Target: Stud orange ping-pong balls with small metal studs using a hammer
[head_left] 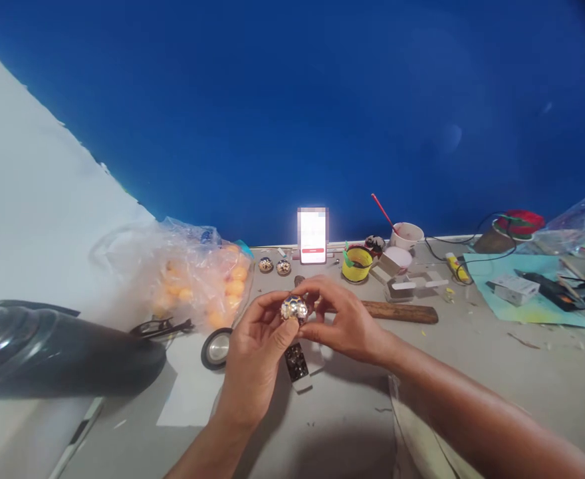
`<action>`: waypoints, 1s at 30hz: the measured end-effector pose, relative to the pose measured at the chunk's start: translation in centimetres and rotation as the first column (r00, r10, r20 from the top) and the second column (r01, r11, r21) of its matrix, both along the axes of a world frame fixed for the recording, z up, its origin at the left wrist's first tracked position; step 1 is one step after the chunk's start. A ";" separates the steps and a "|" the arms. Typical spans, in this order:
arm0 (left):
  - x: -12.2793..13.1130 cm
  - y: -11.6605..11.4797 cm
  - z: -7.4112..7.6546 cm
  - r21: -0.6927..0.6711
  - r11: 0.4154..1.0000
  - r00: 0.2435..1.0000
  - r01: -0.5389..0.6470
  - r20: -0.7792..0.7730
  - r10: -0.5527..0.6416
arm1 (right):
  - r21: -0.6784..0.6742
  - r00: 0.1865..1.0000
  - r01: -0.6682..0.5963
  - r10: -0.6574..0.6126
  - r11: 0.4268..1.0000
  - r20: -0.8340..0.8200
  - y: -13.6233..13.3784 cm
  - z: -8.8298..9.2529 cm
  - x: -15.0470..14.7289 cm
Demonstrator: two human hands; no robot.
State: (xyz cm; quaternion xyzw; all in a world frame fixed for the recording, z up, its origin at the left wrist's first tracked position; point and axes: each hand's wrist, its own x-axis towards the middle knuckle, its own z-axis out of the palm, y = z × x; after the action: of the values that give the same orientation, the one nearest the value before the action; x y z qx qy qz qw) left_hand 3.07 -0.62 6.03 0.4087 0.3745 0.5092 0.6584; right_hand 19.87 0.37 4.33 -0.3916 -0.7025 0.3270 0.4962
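Both hands meet over the middle of the grey table (472, 372). My left hand (255, 349) pinches a small ball covered in shiny mirror tiles (294, 309) between thumb and fingers. My right hand (340, 319) closes its fingertips on the ball's right side and top. Just below the ball, a strip of mirror tiles (297, 362) lies on the table. Two more tiled balls (274, 266) rest farther back near a lit phone (313, 235).
A clear bag of orange balls (197, 279) sits at left, with a black bag (58, 352), scissors (163, 326) and a tape roll (217, 348). Behind the hands lie a wooden stick (402, 311), a yellow cup (356, 264), white cups (406, 235), a glue stick (456, 266) and craft clutter at right.
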 end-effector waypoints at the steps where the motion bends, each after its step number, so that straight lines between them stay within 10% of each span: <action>1: 0.0 -0.1 -0.3 -0.004 1.000 1.000 -0.008 -0.004 0.008 | 0.013 1.000 0.006 -0.006 1.000 0.012 0.1 -0.3 -0.1; 30: -0.6 -0.9 -2.7 0.044 0.993 0.987 -0.113 -0.107 0.117 | -0.089 0.988 -0.151 0.154 0.984 0.025 0.6 -2.3 -0.2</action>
State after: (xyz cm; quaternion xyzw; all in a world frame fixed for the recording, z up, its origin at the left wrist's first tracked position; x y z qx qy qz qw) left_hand 2.51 -1.51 3.32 0.4259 0.4233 0.5301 0.5987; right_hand 19.69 0.99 2.04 -0.3628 -0.7233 0.3881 0.4412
